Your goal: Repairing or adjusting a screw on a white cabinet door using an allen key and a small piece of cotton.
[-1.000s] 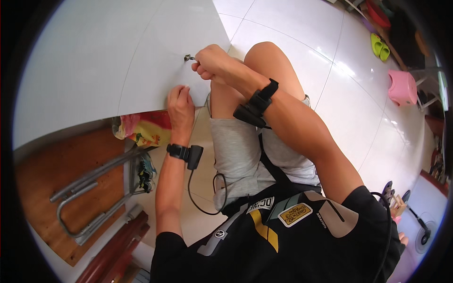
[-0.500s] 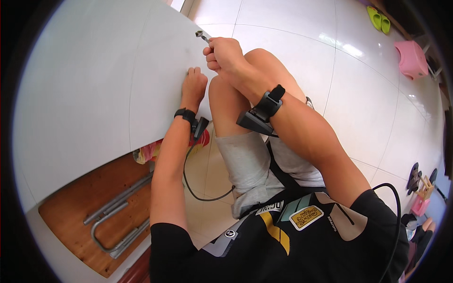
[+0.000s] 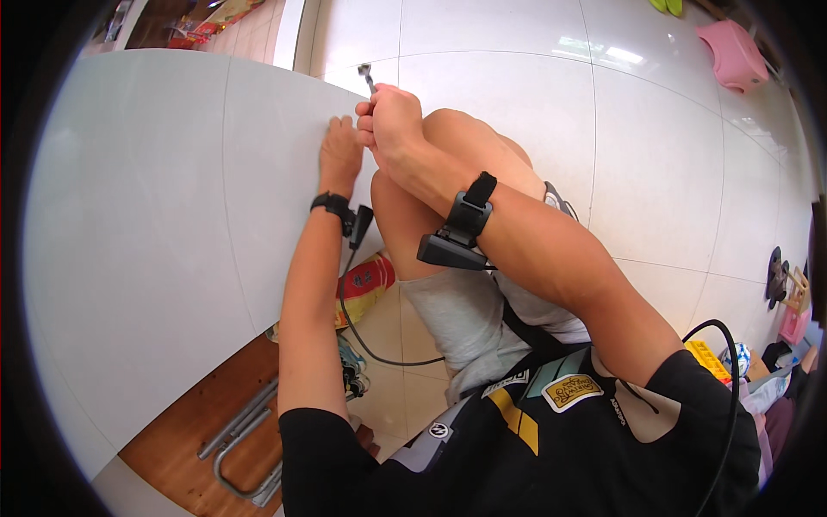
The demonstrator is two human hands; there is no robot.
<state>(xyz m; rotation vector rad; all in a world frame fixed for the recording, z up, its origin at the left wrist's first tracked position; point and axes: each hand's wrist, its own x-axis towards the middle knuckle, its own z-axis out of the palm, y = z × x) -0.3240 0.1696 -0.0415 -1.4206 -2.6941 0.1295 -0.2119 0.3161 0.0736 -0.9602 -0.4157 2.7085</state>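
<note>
The person crouches beside a large flat white panel [image 3: 155, 215] that fills the left of the view, and the work in hand sits at its upper right edge. The right hand [image 3: 389, 121] is curled tight, fingers pressed together around the grip of a small grey metal tool [image 3: 368, 76], whose slim shaft pokes up out of the fist with its tip just past the panel's edge, over the glossy white floor tiles [image 3: 551, 103]. Whether the tip is seated in a screw or fitting cannot be made out; it is too small to tell. The left hand [image 3: 341, 153] lies on the panel just beside the right, fingers bent and pressing down on the white surface as if steadying it, holding nothing that can be seen. Judging by this, the job at that edge looks to be mid-way: the tool is engaged or close to it and the panel is braced, yet no finished fastening shows. Lower left, a brown wooden board with a bent grey metal tube frame [image 3: 233, 439] lies on the floor, untouched and well apart from both hands, so it appears to be work not yet taken up. A pink plastic stool [image 3: 734, 53] stands far off.
</note>
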